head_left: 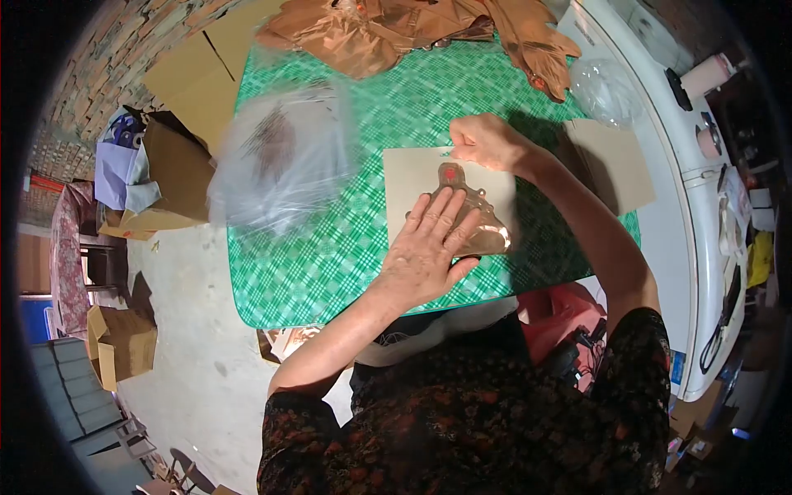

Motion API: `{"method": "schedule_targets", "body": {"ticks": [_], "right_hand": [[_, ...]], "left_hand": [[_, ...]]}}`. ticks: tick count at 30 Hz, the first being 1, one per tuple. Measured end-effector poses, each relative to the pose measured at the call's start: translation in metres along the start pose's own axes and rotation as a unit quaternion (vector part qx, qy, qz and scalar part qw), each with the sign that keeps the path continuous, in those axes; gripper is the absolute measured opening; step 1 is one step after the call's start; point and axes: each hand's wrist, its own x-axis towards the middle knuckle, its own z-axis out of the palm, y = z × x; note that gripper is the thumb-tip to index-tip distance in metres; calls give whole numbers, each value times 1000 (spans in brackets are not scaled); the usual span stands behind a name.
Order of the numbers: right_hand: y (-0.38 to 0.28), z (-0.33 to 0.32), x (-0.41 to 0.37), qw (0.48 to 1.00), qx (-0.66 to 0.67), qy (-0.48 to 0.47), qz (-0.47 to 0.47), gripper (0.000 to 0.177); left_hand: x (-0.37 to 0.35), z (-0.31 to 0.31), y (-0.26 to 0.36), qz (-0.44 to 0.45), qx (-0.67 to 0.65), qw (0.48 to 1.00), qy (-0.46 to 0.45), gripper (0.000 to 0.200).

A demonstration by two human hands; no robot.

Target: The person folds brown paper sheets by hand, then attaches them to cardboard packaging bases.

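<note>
My left hand (429, 243) lies flat, fingers spread, on a clear plastic blister shape (487, 223) with a brown item inside. The blister rests on a beige cardboard sheet (408, 177) on the green checked tablecloth (330, 256). My right hand (487, 142) is closed at the top edge of the card, just above the red-brown tip of the blister (450, 174), pinching the card or the blister's end. Whether it grips one or both is unclear.
A clear plastic bag (280, 161) of items lies left on the table. A pile of brown foil shapes (412, 29) sits at the far edge. Another card (615, 161) and a small clear bag (606, 87) lie right. Cardboard boxes (161, 177) stand on the floor left.
</note>
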Motion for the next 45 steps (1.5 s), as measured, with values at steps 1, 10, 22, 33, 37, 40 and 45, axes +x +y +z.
{"method": "schedule_targets", "body": {"ticks": [1, 10, 22, 33, 37, 40, 45], "right_hand": [[4, 3, -1, 999, -7, 28, -45, 20], [11, 22, -19, 925, -123, 235, -271, 16], [-2, 10, -22, 989, -32, 105, -103, 19], [21, -49, -13, 966, -161, 135, -151, 18], [31, -128, -61, 993, -43, 108, -11, 20], [66, -159, -106, 987, -79, 123, 73, 18], [146, -198, -165, 954, -184, 100, 215, 18]], "left_hand": [[0, 1, 0, 0, -1, 1000, 2, 74], [-1, 0, 0, 3, 0, 1000, 13, 74], [-2, -3, 1, 9, -6, 1000, 22, 75], [-1, -3, 1, 9, -3, 1000, 14, 76], [-1, -4, 1, 7, 1, 1000, 6, 76], [-1, -4, 1, 5, 3, 1000, 3, 75], [-1, -3, 0, 3, 4, 1000, -3, 75]]}}
